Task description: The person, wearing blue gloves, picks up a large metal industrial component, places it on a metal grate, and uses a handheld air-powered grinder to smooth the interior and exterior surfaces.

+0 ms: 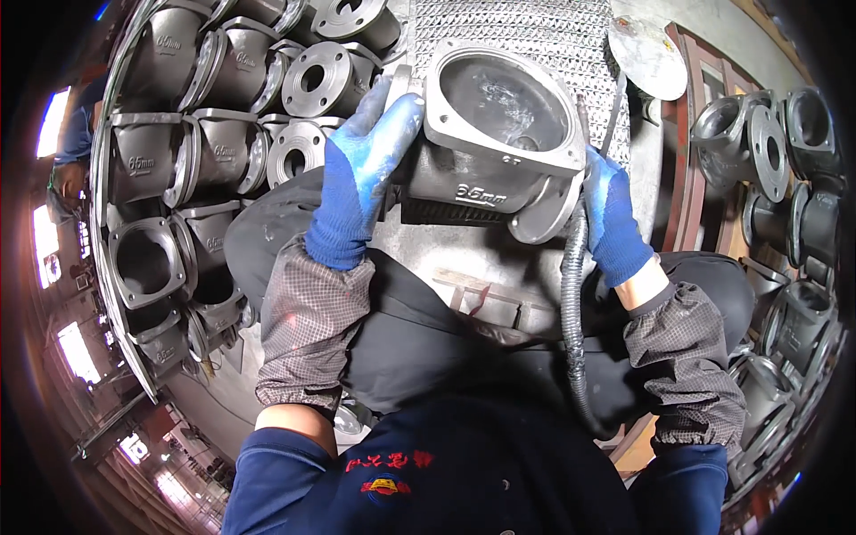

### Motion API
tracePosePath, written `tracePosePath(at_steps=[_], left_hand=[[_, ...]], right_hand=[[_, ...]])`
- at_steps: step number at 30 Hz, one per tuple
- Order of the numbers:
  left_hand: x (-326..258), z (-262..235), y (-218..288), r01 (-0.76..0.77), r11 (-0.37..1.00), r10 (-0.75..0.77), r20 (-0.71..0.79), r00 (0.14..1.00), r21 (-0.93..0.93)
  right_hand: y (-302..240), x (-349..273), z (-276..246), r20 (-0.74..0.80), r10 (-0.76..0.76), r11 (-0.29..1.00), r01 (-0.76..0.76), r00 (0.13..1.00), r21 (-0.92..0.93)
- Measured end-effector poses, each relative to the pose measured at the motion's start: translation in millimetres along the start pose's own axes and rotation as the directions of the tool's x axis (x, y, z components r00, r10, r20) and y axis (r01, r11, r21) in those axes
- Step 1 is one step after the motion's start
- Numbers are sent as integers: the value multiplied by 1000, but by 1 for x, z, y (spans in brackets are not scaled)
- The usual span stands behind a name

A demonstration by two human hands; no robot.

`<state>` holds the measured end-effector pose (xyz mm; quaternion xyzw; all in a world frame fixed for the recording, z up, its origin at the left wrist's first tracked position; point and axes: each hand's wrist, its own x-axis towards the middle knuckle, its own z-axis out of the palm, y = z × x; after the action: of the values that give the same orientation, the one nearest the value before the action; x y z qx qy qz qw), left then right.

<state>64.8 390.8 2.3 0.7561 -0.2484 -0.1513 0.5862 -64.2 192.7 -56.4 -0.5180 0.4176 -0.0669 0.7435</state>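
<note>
Gripping a grey cast valve body (499, 134) over a mesh-topped bench (526, 31), the blue-gloved left hand (361, 174) clasps its side, while the right hand (611, 214) grasps a corrugated hose (571, 303) beside its flange.

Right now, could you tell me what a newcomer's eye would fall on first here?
First, the grey cast-metal valve body at top centre, its open rectangular mouth facing up, held by both blue-gloved hands: the left hand on its left side, the right hand at its right, by a black corrugated hose. Next, the stacked similar castings filling the left.
</note>
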Motion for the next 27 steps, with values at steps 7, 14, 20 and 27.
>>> tracePosePath(at_steps=[7, 14, 20, 27], left_hand=[[-21, 0, 13, 141, 985, -128, -128, 983, 96], [-23, -4, 13, -446, 637, 401, 224, 888, 629], [-24, 12, 31, -160, 852, 126, 101, 987, 498], [-12, 4, 22, -469, 676, 381, 275, 883, 569]], right_hand=[[23, -17, -6, 67, 65, 996, -69, 996, 48], [22, -26, -18, 120, 63, 994, -51, 991, -101], [31, -25, -30, 71, 80, 980, -65, 994, -187], [33, -23, -36, 117, 123, 990, -114, 985, -86]])
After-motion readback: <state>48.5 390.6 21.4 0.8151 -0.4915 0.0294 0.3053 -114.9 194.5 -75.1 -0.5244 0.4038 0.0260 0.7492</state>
